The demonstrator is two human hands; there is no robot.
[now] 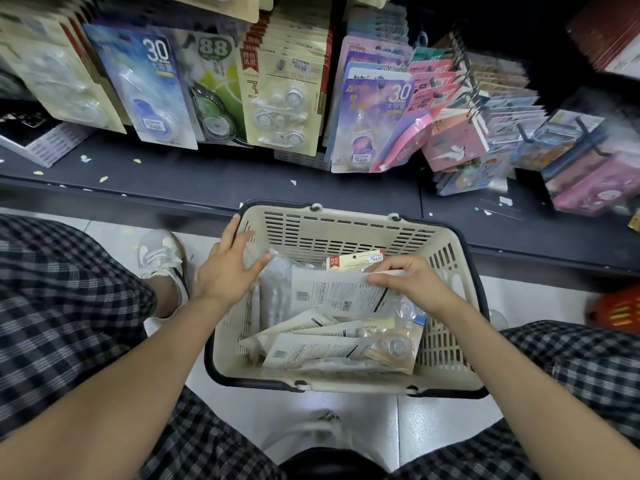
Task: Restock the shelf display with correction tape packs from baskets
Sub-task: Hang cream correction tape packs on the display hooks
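My right hand (412,282) pinches the top edge of a correction tape pack (339,294) lying back-up in the basket (346,226); its long axis runs left-right. My left hand (227,268), fingers spread, rests on the basket's left wall; the shelf (207,174) lies ahead.

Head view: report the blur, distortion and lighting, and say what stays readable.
Head view: wide-angle bending curves the shelf edge and basket; hanging packs at the upper left are smeared, while the blue 30 pack stays readable; the upper right corner falls into darkness; the left hand and right hand are fairly sharp, and the barcode pack shows legible print.
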